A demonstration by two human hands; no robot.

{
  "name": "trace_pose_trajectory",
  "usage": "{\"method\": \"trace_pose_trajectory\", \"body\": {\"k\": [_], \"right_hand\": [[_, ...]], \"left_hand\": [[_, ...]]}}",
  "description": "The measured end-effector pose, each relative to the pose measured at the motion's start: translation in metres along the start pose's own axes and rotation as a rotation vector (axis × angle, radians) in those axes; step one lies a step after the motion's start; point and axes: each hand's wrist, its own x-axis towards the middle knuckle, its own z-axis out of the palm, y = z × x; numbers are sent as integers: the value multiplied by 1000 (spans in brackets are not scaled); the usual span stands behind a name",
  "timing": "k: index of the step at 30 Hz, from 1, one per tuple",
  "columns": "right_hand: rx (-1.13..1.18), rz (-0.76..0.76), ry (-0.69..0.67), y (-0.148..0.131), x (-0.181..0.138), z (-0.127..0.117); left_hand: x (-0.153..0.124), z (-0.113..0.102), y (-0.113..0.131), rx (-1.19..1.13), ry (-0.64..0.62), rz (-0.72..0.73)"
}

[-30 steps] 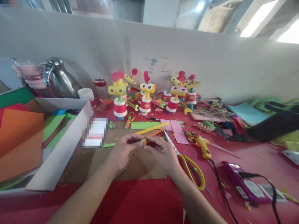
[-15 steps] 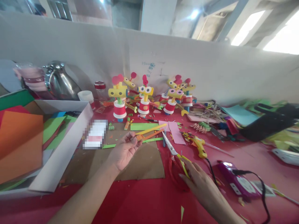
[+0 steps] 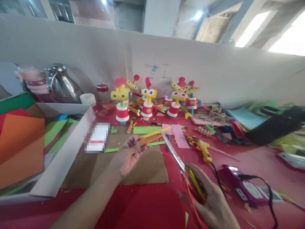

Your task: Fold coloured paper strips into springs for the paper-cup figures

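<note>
- Strips, one orange strip (image 3: 157, 137) and one yellow strip (image 3: 156, 131), stick out from a small folded bit at the left hand (image 3: 130, 153), above the cardboard (image 3: 146, 168).
- Both look narrow, flat and fairly straight; ends point right, toward the scissors (image 3: 175, 156).
- Left thumb and fingertips pinch the folded end.
- Right hand (image 3: 206, 194) is wrapped round the scissors' yellow and red handles. I can't make out every finger. Blades look together, tip at the orange strip's far end; can't tell if touching.
- Around the strips I've got a green strip (image 3: 145, 130) behind, pink paper (image 3: 181, 136) to the right, then a yellow glue gun (image 3: 203, 149) and a purple box (image 3: 247, 184) with a black cable.
- In my way: right hand hides part of the handles.
- Paper figures (image 3: 122, 112) stand at the back; white carton (image 3: 65, 159) of coloured sheets on the left, steel jug (image 3: 63, 84) behind it.
- Surface is a red table (image 3: 140, 206) littered with scraps. Pale wall (image 3: 100, 54) behind, bright opening upper right.
</note>
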Motion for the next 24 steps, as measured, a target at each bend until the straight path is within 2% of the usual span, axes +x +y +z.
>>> {"method": "trace_pose_trajectory", "body": {"k": [6,15,24], "right_hand": [[7,-93,-20,-14,1,12],[-98,-135,-4,-10,-1,19],[-5,-139,-26,-6,-4,25]], "left_hand": [[-4,5,4,43,-85,-9],[-3,4,0,8,-123,0],[-3,0,1,-15,-146,16]]}}
